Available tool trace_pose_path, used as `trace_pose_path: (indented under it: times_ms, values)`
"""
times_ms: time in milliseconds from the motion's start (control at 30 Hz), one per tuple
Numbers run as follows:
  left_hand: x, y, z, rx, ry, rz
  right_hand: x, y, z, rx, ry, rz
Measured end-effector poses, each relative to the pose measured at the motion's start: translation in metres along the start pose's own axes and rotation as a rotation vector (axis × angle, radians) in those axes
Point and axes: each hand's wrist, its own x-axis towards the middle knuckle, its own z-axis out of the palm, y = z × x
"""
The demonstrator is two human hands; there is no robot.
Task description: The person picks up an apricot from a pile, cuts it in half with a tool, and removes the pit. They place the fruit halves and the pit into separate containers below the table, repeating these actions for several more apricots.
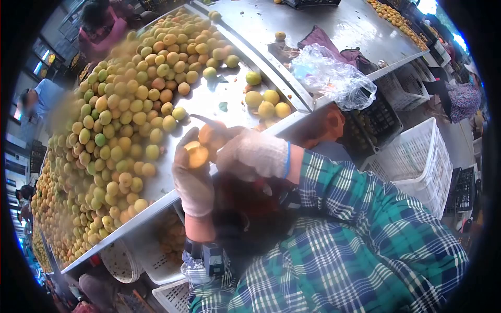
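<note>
My left hand (191,180), in a pale work glove, is closed around a cut apricot half (197,156) whose flat orange face shows. Just above it is another orange apricot piece (210,136), between the two hands. My right hand (253,153), gloved too, is curled beside the fruit. A thin curved blade (204,119) juts out past the fruit on the right hand's side; its handle is hidden. Both hands are over the near edge of the metal table (166,180).
A large heap of whole apricots (117,122) covers the table's left. Several yellow fruits (266,108) lie near a raised metal rim (255,62). A clear plastic bag (331,78) sits beyond. White crates (417,161) stand at right, a bucket (121,261) below. Other people (99,31) are around.
</note>
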Motion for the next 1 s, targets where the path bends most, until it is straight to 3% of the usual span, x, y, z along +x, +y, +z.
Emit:
trace_pose_path:
  times_ms: [100,133,167,233,267,367,400,467,600,700,800,1000]
  values:
    - [0.003,-0.001,-0.009,-0.046,0.133,-0.093,0.012,0.017,-0.004,0.234,-0.105,0.096]
    - [0.003,0.0,-0.009,-0.353,0.117,-0.134,0.001,0.009,-0.002,0.26,-0.17,0.138]
    - [0.002,0.003,-0.006,-0.354,0.12,-0.131,-0.001,0.007,0.001,0.257,-0.173,0.139]
    - [-0.004,0.013,0.002,-0.09,0.089,-0.146,-0.003,0.006,0.006,0.161,-0.153,0.157]
    - [-0.007,0.021,0.003,-0.076,0.01,-0.18,-0.004,0.003,0.007,0.131,-0.149,0.17]
    - [0.0,0.014,0.0,0.023,0.028,-0.27,0.002,0.0,0.015,0.033,-0.042,0.242]
    - [0.0,0.017,0.001,0.165,-0.006,-0.221,0.002,0.002,0.013,0.029,-0.042,0.24]
    - [0.001,0.01,-0.007,0.208,-0.013,-0.21,0.001,0.009,0.009,0.323,-0.2,0.184]
    - [-0.001,0.006,-0.015,0.21,-0.007,-0.187,-0.004,0.008,0.013,0.249,-0.185,0.198]
    - [-0.001,0.008,-0.007,0.133,0.123,-0.174,-0.012,0.003,0.015,0.147,-0.156,0.149]
    - [0.003,0.009,-0.018,0.169,0.13,-0.159,-0.008,0.007,0.009,0.151,0.08,0.025]
    - [0.001,0.003,-0.008,0.303,0.006,-0.099,-0.002,0.008,0.0,0.205,0.111,-0.086]
